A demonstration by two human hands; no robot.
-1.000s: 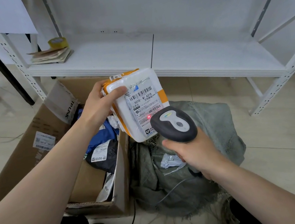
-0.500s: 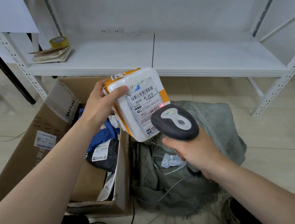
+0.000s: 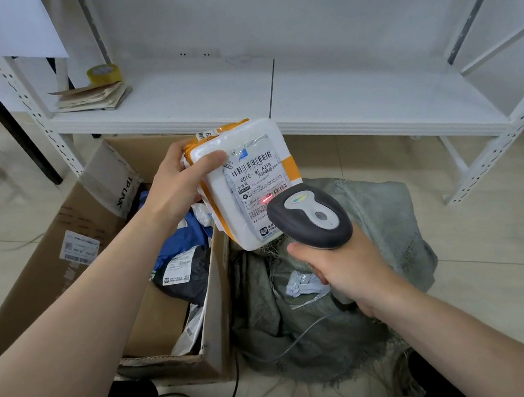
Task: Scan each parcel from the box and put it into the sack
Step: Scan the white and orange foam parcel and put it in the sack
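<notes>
White parcel (image 3: 244, 184) up over box edge, my left hand (image 3: 176, 192) gripping its top corner. Right hand (image 3: 345, 267) wrapped round scanner (image 3: 308, 216), red dot on label (scan underway). Sack (image 3: 380, 230) below holds something pale; box (image 3: 67, 265) still has several parcels.

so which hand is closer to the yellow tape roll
Left. The left hand is below and right of the tape roll; the right hand is lower and farther right.

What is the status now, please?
Left hand grips white parcel. Right hand holds scanner, red light on label. Sack below, nothing between.
</notes>
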